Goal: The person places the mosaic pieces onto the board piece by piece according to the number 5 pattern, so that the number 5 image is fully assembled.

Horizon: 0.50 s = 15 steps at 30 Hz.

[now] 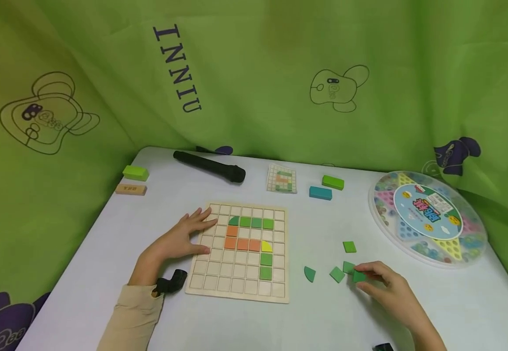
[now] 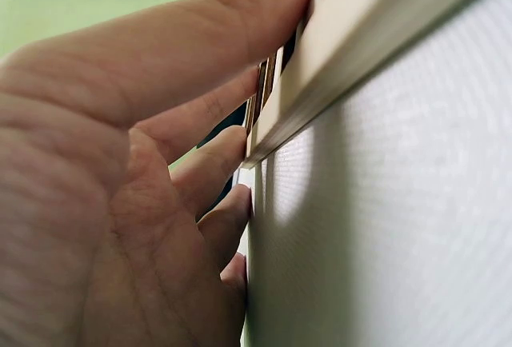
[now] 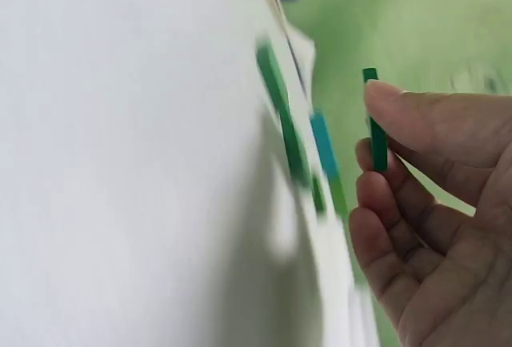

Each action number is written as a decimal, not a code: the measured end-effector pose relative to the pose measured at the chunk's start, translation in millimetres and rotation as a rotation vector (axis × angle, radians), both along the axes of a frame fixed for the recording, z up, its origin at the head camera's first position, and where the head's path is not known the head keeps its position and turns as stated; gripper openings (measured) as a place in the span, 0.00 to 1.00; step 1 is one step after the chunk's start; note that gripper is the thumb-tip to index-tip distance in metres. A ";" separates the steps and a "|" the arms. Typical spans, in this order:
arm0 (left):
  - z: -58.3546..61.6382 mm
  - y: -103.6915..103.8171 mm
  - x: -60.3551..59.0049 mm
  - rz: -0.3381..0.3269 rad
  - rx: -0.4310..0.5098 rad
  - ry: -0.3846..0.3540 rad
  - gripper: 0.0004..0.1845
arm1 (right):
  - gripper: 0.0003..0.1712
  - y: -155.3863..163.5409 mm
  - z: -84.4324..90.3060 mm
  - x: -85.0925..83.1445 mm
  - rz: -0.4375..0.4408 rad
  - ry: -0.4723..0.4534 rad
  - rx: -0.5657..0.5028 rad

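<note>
On the far left of the desk (image 1: 83, 302) you can see a light green block (image 1: 135, 172) and a tan block (image 1: 130, 189) just below it. A black stick-shaped thing (image 1: 209, 166) lies further right, near the back.

Your left hand (image 1: 179, 239) lies flat with straight fingers on the left edge of the wooden grid board (image 1: 241, 287). It holds nothing. The board has green, orange and yellow tiles in its squares.

Behind the board sits a small pattern card (image 1: 282, 178). Next to it are a blue block (image 1: 320, 193) and another green block (image 1: 333, 182).

Right of the board, loose green pieces lie on the desk: a rounded piece (image 1: 309, 274), a tilted square (image 1: 337, 274) and one square (image 1: 349, 246) further back.

Your right hand (image 1: 387, 287) pinches a small green tile (image 3: 374, 127) between thumb and fingers, just beside those loose pieces.

At the far right is a round marble game tray (image 1: 427, 217).
</note>
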<state>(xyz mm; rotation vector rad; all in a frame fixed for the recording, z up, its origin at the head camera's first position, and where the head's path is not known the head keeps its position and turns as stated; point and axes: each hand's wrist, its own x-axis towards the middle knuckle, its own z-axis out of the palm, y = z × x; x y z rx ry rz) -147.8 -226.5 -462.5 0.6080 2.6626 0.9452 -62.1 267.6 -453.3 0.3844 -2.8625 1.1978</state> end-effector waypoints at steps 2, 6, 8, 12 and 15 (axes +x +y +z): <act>0.5 -0.4 -0.4 -0.002 -0.003 0.002 0.43 | 0.17 -13.5 2.5 0.6 0.045 0.026 -0.018; 0.2 -1.2 -1.1 -0.007 -0.004 0.001 0.43 | 0.17 -44.7 4.1 0.2 0.139 0.068 -0.047; -0.3 -1.4 -1.0 -0.009 -0.005 0.001 0.43 | 0.16 -61.5 3.7 -0.1 0.191 0.068 -0.065; -1.2 -1.5 -0.6 -0.006 -0.007 0.005 0.43 | 0.15 -94.8 2.2 -0.1 0.268 0.024 -0.106; -0.9 -1.5 -1.1 -0.001 -0.002 0.013 0.42 | 0.14 -118.0 0.4 0.0 0.304 -0.009 -0.135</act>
